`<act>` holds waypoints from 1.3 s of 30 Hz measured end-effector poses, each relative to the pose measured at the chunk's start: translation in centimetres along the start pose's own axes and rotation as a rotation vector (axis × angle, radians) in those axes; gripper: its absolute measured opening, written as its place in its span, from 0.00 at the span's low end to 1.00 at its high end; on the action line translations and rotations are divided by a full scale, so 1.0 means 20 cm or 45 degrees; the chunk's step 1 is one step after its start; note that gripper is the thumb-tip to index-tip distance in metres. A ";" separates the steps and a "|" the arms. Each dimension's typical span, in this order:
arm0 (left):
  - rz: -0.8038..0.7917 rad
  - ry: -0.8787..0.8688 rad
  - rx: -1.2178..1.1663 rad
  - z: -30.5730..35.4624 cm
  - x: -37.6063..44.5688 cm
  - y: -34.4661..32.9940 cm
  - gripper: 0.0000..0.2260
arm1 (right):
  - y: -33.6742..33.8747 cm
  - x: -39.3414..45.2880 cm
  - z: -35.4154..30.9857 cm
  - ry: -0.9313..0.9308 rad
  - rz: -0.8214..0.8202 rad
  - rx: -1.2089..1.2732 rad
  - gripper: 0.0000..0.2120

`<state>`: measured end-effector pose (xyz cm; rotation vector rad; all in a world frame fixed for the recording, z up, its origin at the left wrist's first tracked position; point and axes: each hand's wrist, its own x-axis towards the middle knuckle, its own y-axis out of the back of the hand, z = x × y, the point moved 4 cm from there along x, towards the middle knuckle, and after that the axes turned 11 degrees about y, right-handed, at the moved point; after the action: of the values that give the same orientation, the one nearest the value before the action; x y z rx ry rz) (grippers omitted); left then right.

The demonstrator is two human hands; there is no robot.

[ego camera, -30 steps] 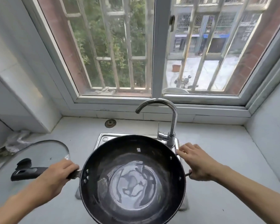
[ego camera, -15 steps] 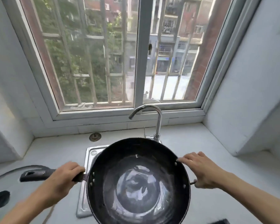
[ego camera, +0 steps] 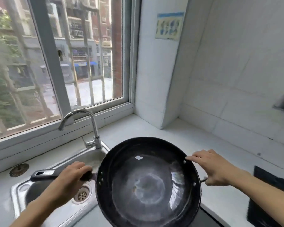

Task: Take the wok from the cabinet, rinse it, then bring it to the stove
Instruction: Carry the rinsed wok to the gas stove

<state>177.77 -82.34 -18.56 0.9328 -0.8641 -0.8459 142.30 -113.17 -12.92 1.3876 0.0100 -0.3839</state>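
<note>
**Kitchen corner: wok in two hands above counter**

Nearest item: dark wok [ego camera: 147,182], its wet inside glistening, being held level over the pale counter [ego camera: 154,128], just right of the sink. The left hand [ego camera: 69,181] is wrapping closed around the long black handle [ego camera: 44,175] at the wok's 9 o'clock. The right hand [ego camera: 215,169] is clamping the small loop handle at 3 o'clock, fingers lying along the rim.

At 8 o'clock of the wok: steel sink [ego camera: 56,202], set into the counter, its drain strainer [ego camera: 82,194] showing beside the left wrist. At 4 o'clock: a black stove top [ego camera: 272,199], partly cut off by the picture's edge.

At 11 o'clock: chrome gooseneck faucet [ego camera: 88,126], standing at the sink's back rim, spout curving left. A round rusty disc [ego camera: 19,169] is lying on the counter at 9 o'clock, far left.

Farthest: barred window [ego camera: 64,63] at 11 o'clock, looking onto buildings and trees. White tiled wall [ego camera: 236,79] at 1 o'clock, a blue-and-cream sticker [ego camera: 169,26] hanging on the projecting column.
</note>
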 end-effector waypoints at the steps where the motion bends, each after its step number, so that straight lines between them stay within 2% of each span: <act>1: -0.025 -0.030 0.006 0.10 0.05 -0.01 0.14 | -0.02 -0.11 0.04 -0.054 -0.001 0.009 0.43; 3: -0.058 -0.100 0.008 0.30 0.15 -0.05 0.18 | -0.07 -0.34 0.12 -0.161 0.004 0.027 0.43; 9: -0.110 -0.324 -0.002 0.95 0.36 -0.18 0.17 | -0.21 -1.05 0.34 -0.416 0.064 0.064 0.42; 14: -0.156 -0.472 0.001 1.55 0.39 -0.32 0.17 | -0.38 -1.64 0.51 -0.578 0.077 0.106 0.44; 19: -0.236 -0.627 -0.018 2.07 0.40 -0.46 0.14 | -0.54 -2.15 0.56 -0.788 0.099 0.197 0.44; 26: -0.310 -0.893 -0.005 2.70 0.58 -0.67 0.17 | -0.69 -2.74 0.45 -1.142 0.092 0.264 0.43; 31: -0.379 -1.138 -0.156 3.13 0.63 -0.88 0.17 | -0.72 -3.11 0.29 -1.406 0.054 0.245 0.44; 39: -0.420 -1.459 -0.360 3.78 0.45 -1.19 0.21 | -0.68 -3.58 -0.05 -1.792 -0.166 0.193 0.44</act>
<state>108.89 -122.14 -12.56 0.2666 -1.5139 -1.8009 71.65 -95.42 -9.59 1.0082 -1.0948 -1.4134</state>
